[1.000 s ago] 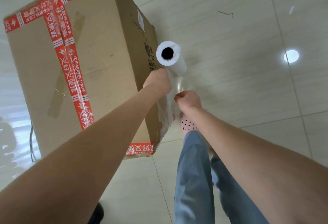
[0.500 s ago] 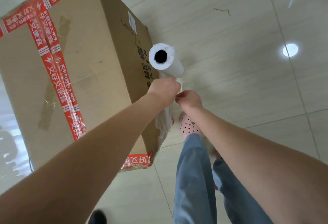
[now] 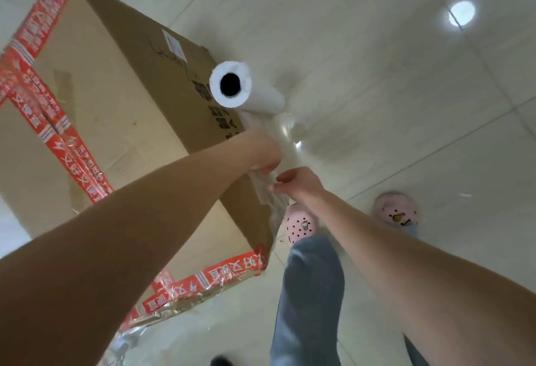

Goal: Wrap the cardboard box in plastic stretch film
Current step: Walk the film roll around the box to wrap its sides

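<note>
Clearly the wrapping is at an early stage. The cardboard box sits on the tiled floor, sealed with red tape. Its top and the long side facing the roll show bare cardboard. The only stretch film on it clings in wrinkles at the near corner, with some shiny crumpled plastic along the bottom near edge.

The roll stands just beside the box's side, its hollow end towards the camera, and a clear sheet runs down from it to the hands. The left hand is closed around the gathered film just below the roll. Its fingers are hidden behind the knuckles, so whether it also holds the roll itself I cannot tell. The right hand pinches the film between thumb and fingers right next to the left, close to the box's corner. Two pink slippers stand on the floor beside the box.

What remains, I judge, is nearly everything: anchoring the film at this corner and carrying the roll round all sides.
</note>
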`<move>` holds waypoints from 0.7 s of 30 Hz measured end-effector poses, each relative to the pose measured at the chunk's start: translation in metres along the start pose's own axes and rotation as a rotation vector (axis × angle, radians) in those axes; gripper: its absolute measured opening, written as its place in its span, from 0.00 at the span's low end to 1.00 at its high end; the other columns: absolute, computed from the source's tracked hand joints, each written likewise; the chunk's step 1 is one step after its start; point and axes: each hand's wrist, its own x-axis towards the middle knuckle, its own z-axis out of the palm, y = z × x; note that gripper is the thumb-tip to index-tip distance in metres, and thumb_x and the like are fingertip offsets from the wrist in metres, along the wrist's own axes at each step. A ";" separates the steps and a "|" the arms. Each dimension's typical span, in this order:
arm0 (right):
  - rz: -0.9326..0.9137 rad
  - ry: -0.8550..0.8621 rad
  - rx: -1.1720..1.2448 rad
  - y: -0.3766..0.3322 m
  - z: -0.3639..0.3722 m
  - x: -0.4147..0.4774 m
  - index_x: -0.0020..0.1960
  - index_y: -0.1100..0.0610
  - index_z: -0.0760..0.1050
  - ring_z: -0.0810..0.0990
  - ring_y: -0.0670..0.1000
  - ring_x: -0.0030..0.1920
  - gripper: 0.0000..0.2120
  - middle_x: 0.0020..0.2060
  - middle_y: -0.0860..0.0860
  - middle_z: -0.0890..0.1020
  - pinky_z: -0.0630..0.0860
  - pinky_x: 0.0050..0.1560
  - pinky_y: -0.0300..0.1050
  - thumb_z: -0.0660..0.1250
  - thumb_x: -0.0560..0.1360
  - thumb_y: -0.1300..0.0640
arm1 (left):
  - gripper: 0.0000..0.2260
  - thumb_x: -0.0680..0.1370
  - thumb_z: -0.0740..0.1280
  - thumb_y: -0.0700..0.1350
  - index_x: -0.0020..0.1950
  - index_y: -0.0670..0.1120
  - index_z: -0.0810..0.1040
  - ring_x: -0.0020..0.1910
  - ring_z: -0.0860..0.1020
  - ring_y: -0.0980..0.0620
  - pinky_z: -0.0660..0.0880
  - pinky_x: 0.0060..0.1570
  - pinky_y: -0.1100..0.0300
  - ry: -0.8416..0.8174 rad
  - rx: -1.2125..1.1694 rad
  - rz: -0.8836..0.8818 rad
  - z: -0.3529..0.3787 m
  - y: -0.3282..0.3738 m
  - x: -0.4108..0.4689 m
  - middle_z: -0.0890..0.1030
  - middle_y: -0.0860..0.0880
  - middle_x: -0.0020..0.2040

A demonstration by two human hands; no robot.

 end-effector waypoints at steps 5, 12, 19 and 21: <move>-0.011 -0.031 0.090 0.012 0.034 0.004 0.67 0.59 0.73 0.76 0.52 0.63 0.30 0.63 0.54 0.78 0.70 0.63 0.41 0.75 0.69 0.49 | 0.17 0.80 0.60 0.37 0.69 0.44 0.72 0.60 0.76 0.43 0.72 0.55 0.53 0.049 -0.109 -0.057 0.008 0.004 0.000 0.75 0.44 0.64; 0.080 0.182 -0.022 0.030 0.063 0.010 0.53 0.54 0.82 0.79 0.56 0.56 0.10 0.56 0.54 0.81 0.73 0.54 0.43 0.65 0.75 0.56 | 0.18 0.78 0.63 0.37 0.66 0.49 0.76 0.63 0.73 0.44 0.70 0.63 0.53 0.106 -0.291 -0.050 0.037 0.001 0.012 0.72 0.46 0.68; -0.008 0.106 0.188 0.036 0.058 0.006 0.47 0.60 0.80 0.78 0.53 0.53 0.07 0.48 0.54 0.81 0.71 0.53 0.43 0.64 0.77 0.59 | 0.21 0.74 0.70 0.49 0.67 0.53 0.73 0.62 0.73 0.48 0.71 0.56 0.53 0.128 -0.198 -0.032 0.043 0.007 0.016 0.74 0.51 0.64; -0.048 0.075 0.224 0.039 0.051 -0.002 0.37 0.55 0.76 0.76 0.52 0.48 0.10 0.42 0.52 0.79 0.72 0.54 0.46 0.66 0.77 0.58 | 0.13 0.74 0.70 0.47 0.59 0.52 0.78 0.57 0.76 0.48 0.72 0.49 0.56 0.189 -0.104 -0.009 0.040 0.011 0.013 0.75 0.52 0.59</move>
